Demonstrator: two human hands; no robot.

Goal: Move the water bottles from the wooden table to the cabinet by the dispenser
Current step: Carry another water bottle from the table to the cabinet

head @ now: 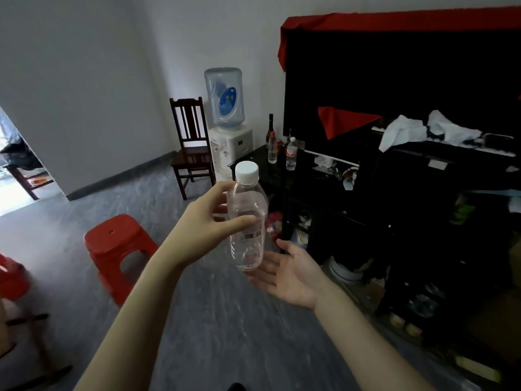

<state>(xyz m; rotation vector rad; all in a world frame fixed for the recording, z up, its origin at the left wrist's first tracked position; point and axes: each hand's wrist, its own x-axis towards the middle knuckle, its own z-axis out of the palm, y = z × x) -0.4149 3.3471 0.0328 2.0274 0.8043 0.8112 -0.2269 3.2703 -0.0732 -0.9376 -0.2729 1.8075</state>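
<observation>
Both forearms are bare from wrist to the bottom edge of the view, with no sleeve showing on either. The left hand (201, 221) and the right hand (290, 273) wear nothing. A small dark shape at the bottom edge cannot be made out.

Dark cabinet (253, 165) beside the water dispenser (229, 148), top glossy black. Near its far left corner, two clear bottles (291, 153) upright, just apart, a tall dark bottle (270, 127) behind. Grey floor (197, 320) carrying a red stool (118, 249) and wooden chair (191, 145).
</observation>
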